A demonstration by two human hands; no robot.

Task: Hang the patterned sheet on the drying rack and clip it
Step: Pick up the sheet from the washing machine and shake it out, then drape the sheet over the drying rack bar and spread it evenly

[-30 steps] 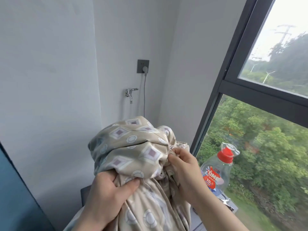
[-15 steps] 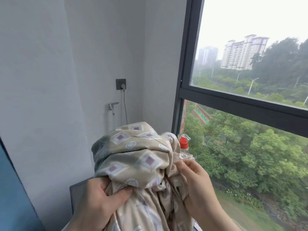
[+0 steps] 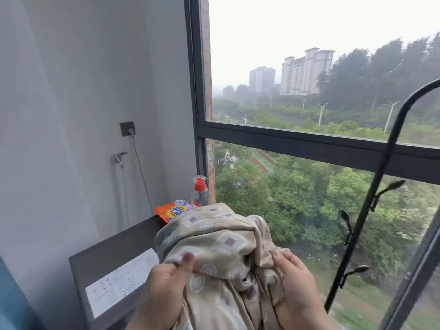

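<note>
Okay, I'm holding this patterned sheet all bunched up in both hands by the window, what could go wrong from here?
1. The sheet is wadded between the left hand and right hand; thrown over like that, it may hang folded.
2. The rack has pointed hooks that might snag the fabric.
3. The red-capped bottle and orange pouch right behind could get knocked over.

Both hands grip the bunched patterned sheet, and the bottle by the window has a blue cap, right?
Not quite. The head view shows the cap on the bottle is red, not blue. The left hand and right hand do grip the bunched patterned sheet.
</note>
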